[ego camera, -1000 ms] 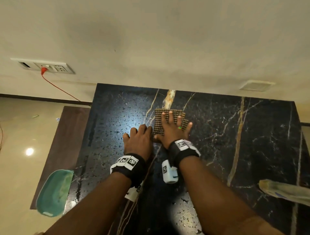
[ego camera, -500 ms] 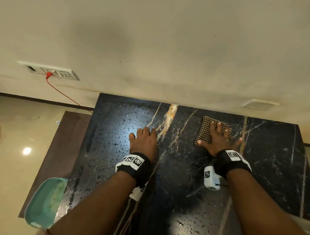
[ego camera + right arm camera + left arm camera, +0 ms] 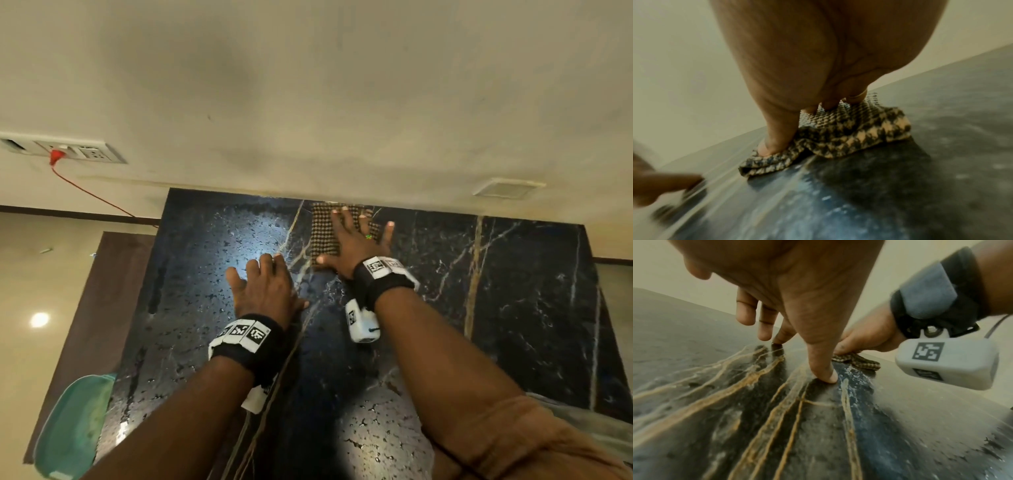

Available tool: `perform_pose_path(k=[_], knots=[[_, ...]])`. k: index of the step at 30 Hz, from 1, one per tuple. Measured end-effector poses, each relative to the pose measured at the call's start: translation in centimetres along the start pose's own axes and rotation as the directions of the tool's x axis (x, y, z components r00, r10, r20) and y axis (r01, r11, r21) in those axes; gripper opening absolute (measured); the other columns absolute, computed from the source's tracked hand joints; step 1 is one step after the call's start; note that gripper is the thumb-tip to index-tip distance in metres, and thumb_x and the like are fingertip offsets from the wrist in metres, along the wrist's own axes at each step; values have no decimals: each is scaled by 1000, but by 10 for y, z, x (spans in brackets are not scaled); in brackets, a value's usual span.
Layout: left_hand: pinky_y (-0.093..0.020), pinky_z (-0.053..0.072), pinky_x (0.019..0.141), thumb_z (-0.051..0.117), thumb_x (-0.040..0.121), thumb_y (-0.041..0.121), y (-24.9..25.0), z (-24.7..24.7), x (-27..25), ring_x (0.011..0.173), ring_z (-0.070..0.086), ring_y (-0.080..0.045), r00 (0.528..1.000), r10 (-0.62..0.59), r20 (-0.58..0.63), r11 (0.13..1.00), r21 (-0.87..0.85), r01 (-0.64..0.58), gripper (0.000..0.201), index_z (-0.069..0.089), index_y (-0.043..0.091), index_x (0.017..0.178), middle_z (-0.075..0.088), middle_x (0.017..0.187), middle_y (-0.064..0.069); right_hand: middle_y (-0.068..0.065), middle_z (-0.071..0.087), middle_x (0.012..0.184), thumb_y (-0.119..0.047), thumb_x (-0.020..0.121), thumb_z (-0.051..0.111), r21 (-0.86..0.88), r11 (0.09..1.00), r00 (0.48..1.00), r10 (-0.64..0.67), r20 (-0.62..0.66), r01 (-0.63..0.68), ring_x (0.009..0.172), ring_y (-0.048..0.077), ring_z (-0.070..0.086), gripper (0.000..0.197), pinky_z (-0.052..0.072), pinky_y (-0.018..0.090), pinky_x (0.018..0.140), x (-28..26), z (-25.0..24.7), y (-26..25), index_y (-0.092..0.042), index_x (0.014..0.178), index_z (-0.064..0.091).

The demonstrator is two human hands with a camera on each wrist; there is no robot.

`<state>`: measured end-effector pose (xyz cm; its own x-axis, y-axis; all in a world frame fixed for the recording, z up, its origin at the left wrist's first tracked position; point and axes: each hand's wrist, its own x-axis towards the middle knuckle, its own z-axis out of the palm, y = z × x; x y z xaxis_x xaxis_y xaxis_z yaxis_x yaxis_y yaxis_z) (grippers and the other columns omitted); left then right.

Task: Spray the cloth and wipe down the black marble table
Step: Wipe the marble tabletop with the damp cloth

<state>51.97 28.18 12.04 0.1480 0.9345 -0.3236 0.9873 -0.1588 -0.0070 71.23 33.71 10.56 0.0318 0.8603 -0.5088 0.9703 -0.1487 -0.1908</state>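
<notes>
Your right hand (image 3: 352, 245) lies flat with fingers spread on the checked cloth (image 3: 322, 233), pinning it to the black marble table (image 3: 513, 308) right up at the far edge against the wall (image 3: 308, 102). That broad palm pressure looks meant to drag the whole folded pad, not just a corner; the near edge is rucked up. Your left hand (image 3: 265, 291) rests beside it, fingers extended, thumb tip planted on the stone, holding nothing and likely bracing your reach. Droplets cover the left side, so wiping seems well short of finished.
</notes>
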Motion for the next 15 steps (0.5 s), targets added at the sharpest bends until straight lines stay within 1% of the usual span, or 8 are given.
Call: perform_pose_path(k=[3, 5, 6, 8, 9, 12, 15], knots=[[-62, 21, 107, 60, 74, 76, -1, 3, -1, 125, 38, -29, 1000, 21, 8, 1000, -19, -21, 99, 29, 15, 146, 40, 135, -6, -12, -18, 165, -75, 84, 51, 70, 983, 985, 170, -11, -169, 153, 27, -13, 101, -20, 75, 106, -6, -11, 66, -40, 156, -11], [-61, 21, 107, 59, 75, 74, -1, 3, -3, 124, 38, -28, 1000, 27, 4, 999, -32, -27, 97, 28, 15, 146, 39, 134, -5, -10, -19, 165, -77, 84, 49, 47, 973, 975, 224, 7, -224, 153, 28, -14, 102, -15, 76, 108, -9, -16, 90, -40, 156, -12], [-60, 20, 107, 59, 76, 73, 0, 3, -3, 124, 38, -27, 1000, 22, 0, 999, -36, -22, 97, 28, 15, 146, 39, 134, -5, -9, -19, 166, -77, 84, 49, 30, 973, 973, 230, 15, -230, 153, 30, -14, 102, -14, 76, 108, -7, -17, 91, -40, 156, -12], [-60, 20, 108, 61, 77, 71, 3, 3, -4, 125, 37, -28, 1000, 3, 5, 999, -40, -3, 97, 25, 15, 148, 38, 136, -5, -7, -18, 166, -76, 84, 50, 25, 976, 977, 214, 17, -215, 153, 33, -14, 101, -16, 76, 108, 0, -17, 77, -39, 157, -10], [-60, 19, 108, 62, 77, 71, 4, 2, -4, 126, 36, -28, 1000, -5, 16, 999, -41, 6, 98, 23, 15, 148, 37, 136, -5, -6, -17, 167, -76, 84, 51, 26, 982, 982, 187, 12, -187, 153, 34, -14, 101, -17, 76, 107, 5, -17, 63, -38, 157, -9], [-60, 19, 108, 64, 76, 69, 6, 3, -2, 124, 37, -26, 1000, -12, 28, 999, -31, 13, 97, 25, 16, 147, 35, 135, -4, -6, -15, 167, -73, 83, 54, 23, 999, 1000, 22, 0, -22, 152, 36, -14, 104, -21, 74, 107, 21, -13, 5, -37, 157, -9], [-60, 23, 107, 64, 76, 68, 6, 4, -2, 120, 38, -26, 1000, -24, 16, 999, -38, 24, 93, 27, 19, 146, 36, 131, -3, -6, -15, 167, -70, 82, 58, -14, 994, 994, -110, 10, 110, 152, 36, -14, 106, -23, 71, 107, 33, -7, -54, -35, 158, -7]])
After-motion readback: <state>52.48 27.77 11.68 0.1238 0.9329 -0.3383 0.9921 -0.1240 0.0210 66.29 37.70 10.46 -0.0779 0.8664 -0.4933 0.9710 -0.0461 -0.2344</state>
